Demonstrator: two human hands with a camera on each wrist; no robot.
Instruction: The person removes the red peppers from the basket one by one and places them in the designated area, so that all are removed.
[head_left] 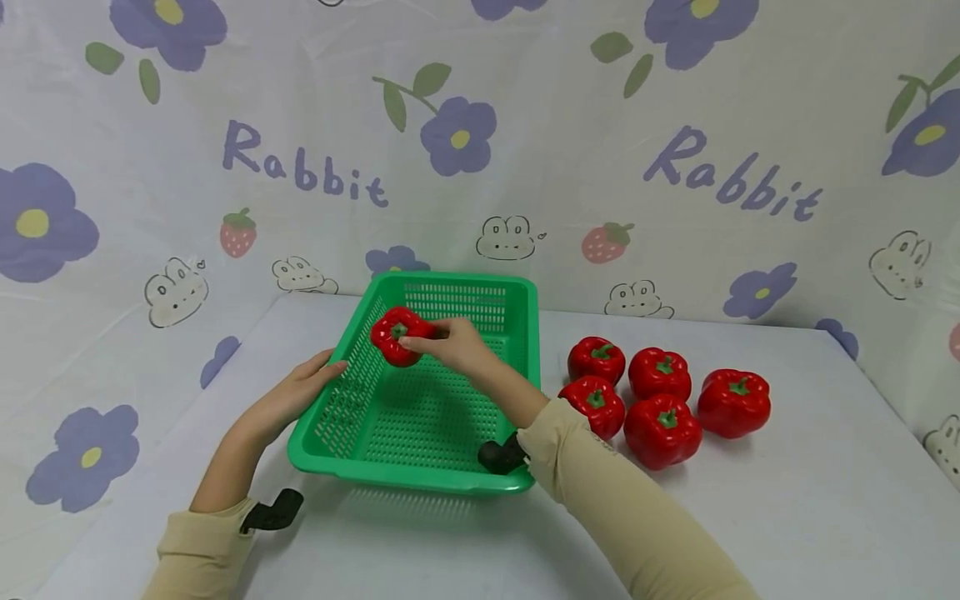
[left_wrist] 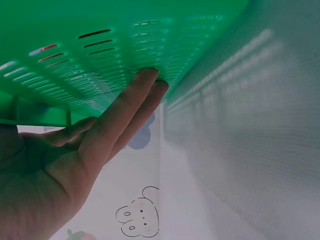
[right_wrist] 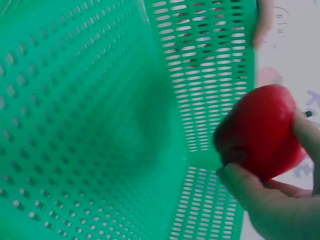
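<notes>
A green plastic basket [head_left: 420, 477] with slotted walls stands on the white table. My right hand [head_left: 457, 343] holds a red bell pepper [head_left: 395, 337] above the basket's inside, toward the left wall. In the right wrist view, fingers and thumb grip the pepper [right_wrist: 265, 132] from its side. At the left rim, my left hand [head_left: 296, 392] steadies the basket, thumb over the edge. The left wrist view shows that hand's fingers [left_wrist: 117, 122] stretched along the outer face of the slotted wall.
Several more red bell peppers [head_left: 663, 431] sit grouped on the table to the right of the basket, partly behind the right sleeve [head_left: 630, 500]. A patterned cloth [head_left: 555, 150] hangs behind the table. Dark wrist-camera mounts [head_left: 273, 510] stick out from both cuffs.
</notes>
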